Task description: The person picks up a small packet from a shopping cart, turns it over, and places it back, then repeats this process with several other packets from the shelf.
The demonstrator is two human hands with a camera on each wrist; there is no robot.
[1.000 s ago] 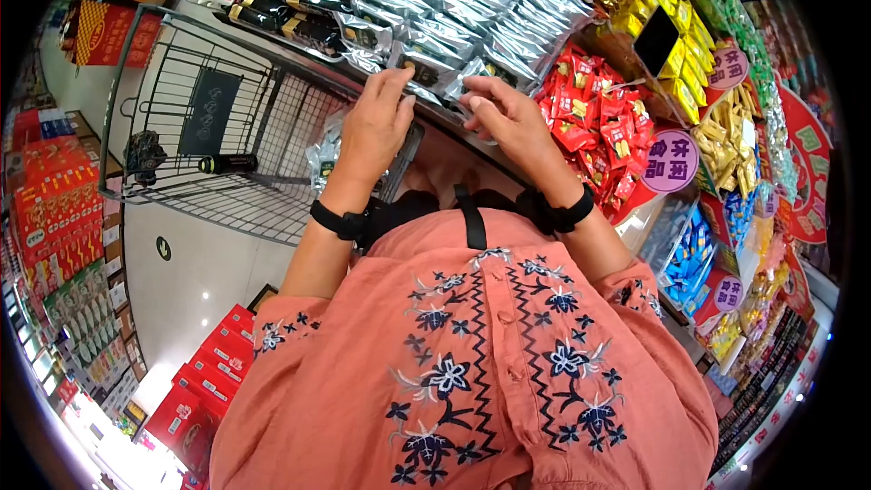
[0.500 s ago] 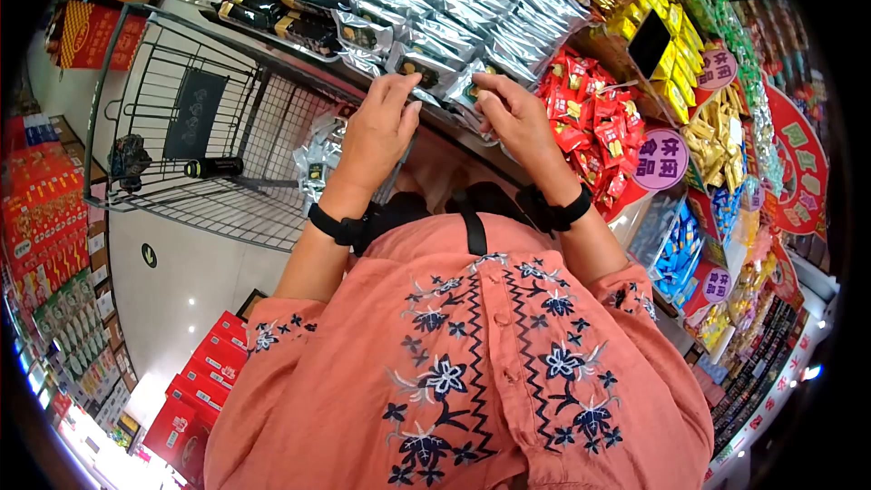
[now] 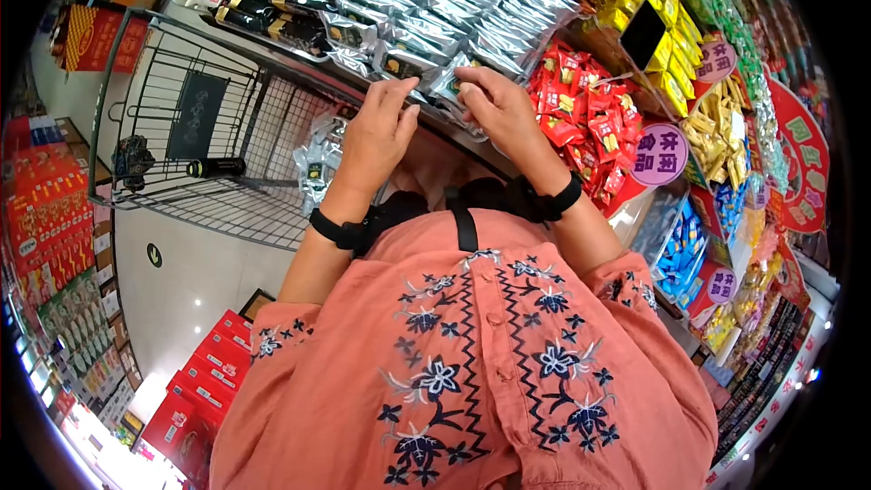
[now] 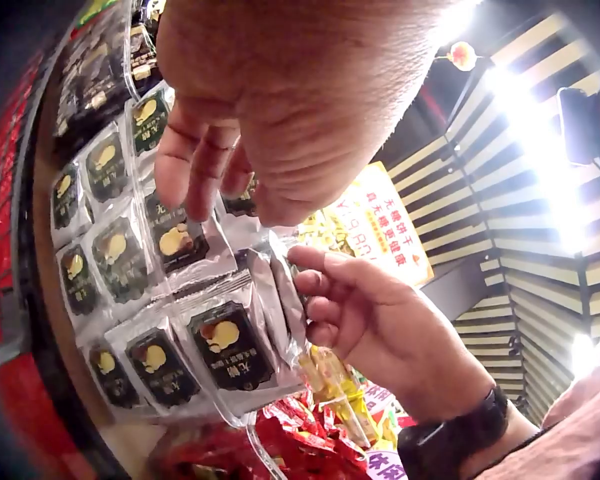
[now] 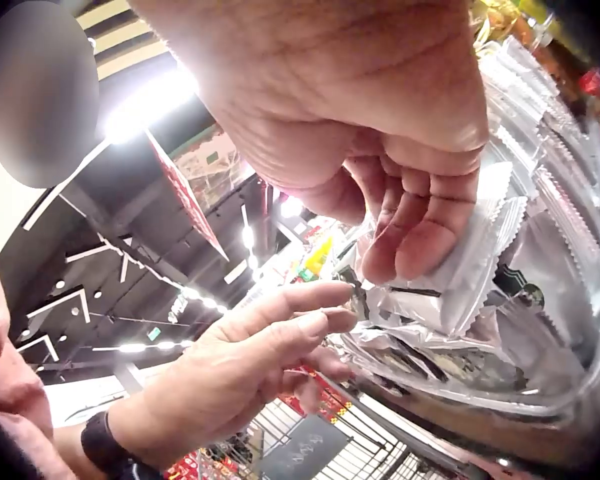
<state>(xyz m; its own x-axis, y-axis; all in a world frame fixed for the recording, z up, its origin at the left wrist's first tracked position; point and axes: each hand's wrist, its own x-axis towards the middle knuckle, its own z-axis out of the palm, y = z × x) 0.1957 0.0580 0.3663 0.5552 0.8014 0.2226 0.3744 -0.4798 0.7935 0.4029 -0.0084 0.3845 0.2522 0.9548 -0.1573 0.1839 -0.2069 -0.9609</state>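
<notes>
Silver snack packets (image 3: 454, 9) with dark labels lie in rows in a bin in front of me. My right hand (image 3: 504, 118) is at the bin's near edge, its thumb and curled fingers pinching the edge of a front silver packet (image 4: 225, 345). To its left, my left hand (image 3: 381, 132) hovers by the front packets, fingers loosely bent and holding nothing. In the right wrist view the right fingers (image 5: 425, 250) press against the crinkled wrapper, and the left hand (image 5: 245, 365) is seen beside them, relaxed.
A shopping cart (image 3: 263, 141) stands at the left, holding several silver packets (image 3: 319, 163) and a dark bottle (image 3: 216, 167). Black packets (image 3: 299, 32) fill the bin's left part. Red packets (image 3: 585, 113) and yellow packs (image 3: 670, 82) lie at the right. Red boxes (image 3: 195, 408) are stacked behind left.
My right hand has shifted slightly left and come onto the front packet, fingers curling at its edge. The left hand stays nearly in place. The head view has turned slightly.
</notes>
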